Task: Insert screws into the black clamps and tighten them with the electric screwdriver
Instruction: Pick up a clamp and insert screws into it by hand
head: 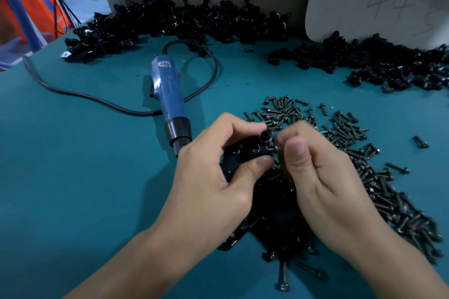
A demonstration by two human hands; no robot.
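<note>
Two grips: left hand (213, 177) round tubular black clamp (257, 149), right hand (323, 177) round slim screw (273, 147).

The left hand (213, 177) is covering most of the clamp (257, 149) and the tip of the screwdriver (170, 102). The right hand (323, 175) is blurring at its fingertips (300, 130), leaving only a dark sliver of the screw (279, 156) showing. The cable (73, 93) is running off the left edge, and the far clamp pile (388, 67) is running off the right edge.
</note>
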